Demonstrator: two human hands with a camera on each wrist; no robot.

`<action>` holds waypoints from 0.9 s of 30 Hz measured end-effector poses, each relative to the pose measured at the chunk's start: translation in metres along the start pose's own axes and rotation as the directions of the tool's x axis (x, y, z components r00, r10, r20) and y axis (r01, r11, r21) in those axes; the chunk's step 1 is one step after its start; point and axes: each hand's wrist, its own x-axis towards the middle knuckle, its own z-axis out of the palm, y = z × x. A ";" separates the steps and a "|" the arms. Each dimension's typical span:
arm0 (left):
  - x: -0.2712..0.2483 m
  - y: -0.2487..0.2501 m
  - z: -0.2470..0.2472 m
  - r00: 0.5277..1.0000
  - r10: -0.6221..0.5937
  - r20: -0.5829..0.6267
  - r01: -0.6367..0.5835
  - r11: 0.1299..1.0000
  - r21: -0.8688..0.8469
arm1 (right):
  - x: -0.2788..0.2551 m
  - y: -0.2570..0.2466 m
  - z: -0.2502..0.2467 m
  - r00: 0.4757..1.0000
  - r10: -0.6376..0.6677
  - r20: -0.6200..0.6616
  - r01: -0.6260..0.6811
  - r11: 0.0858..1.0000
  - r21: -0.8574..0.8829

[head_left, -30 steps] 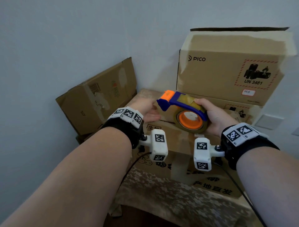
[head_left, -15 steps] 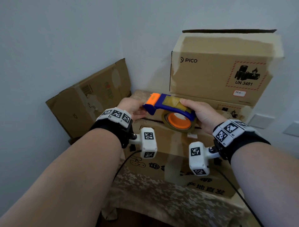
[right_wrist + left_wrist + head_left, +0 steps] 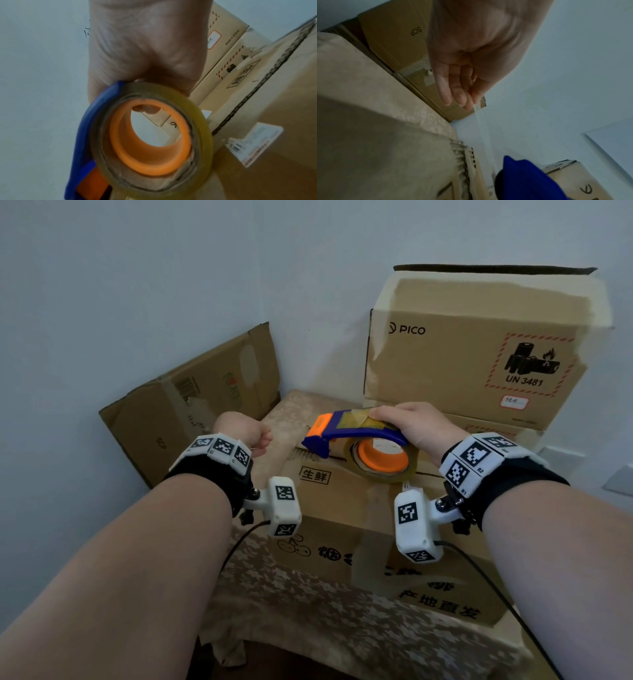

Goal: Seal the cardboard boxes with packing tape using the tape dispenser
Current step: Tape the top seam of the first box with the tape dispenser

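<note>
Tape dispenser (image 3: 356, 436), blue and orange, over cardboard box (image 3: 342, 508).
Head: right hand (image 3: 416, 424) grasps it at 1 o'clock. Left wrist: left hand (image 3: 471, 54) pinches clear tape strip (image 3: 482, 124). Right wrist: tape roll (image 3: 150, 139) held.

We read "PICO" and "UN 3481" on the upper stacked box (image 3: 479, 350), "生鲜" and "产地直发" on the front box (image 3: 329, 508), "SCP" on the leaning box (image 3: 161, 426).

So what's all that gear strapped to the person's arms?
Both forearms are bare, no sleeves. Each wrist wears a black band topped with white blocks printed with black square codes. A white boxy camera pod hangs beneath each wrist, also coded, trailing a thin black cable.
</note>
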 end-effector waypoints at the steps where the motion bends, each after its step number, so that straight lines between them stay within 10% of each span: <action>1: 0.001 -0.003 0.000 1.000 0.010 0.004 -0.010 1.000 0.000 | 0.001 0.000 0.001 1.000 0.001 0.000 -0.001 1.000 -0.014; 27: 0.013 -0.026 -0.026 0.953 0.001 0.303 -0.016 0.999 0.047 | 0.007 -0.020 0.028 0.999 0.015 -0.029 -0.019 0.993 -0.119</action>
